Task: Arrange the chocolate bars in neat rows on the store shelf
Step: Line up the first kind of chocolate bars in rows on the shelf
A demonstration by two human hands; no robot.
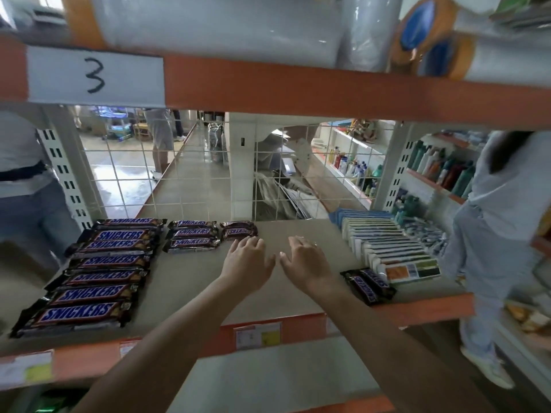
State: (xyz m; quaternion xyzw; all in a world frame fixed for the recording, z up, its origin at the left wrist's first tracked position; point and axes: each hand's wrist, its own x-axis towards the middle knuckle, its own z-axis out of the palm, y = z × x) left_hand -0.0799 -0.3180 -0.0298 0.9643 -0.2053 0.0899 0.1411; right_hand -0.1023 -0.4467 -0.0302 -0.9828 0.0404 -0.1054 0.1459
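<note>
Chocolate bars [98,263], glossy flat rectangular wrappers

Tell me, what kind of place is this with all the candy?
Most likely a shop. Snickers bars lie in rows on an orange-edged shelf with price tags on its front. Behind, more shelves hold bottles.

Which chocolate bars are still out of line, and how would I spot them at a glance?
Start at the beige shelf board under the orange beam marked 3, then go to its front right corner beside the upright row of white and blue boxes. There lie the dark brown Snickers bars, apart from both hands. Unlike the rows at left, they lie lengthwise front to back, their lettering running sideways.
</note>
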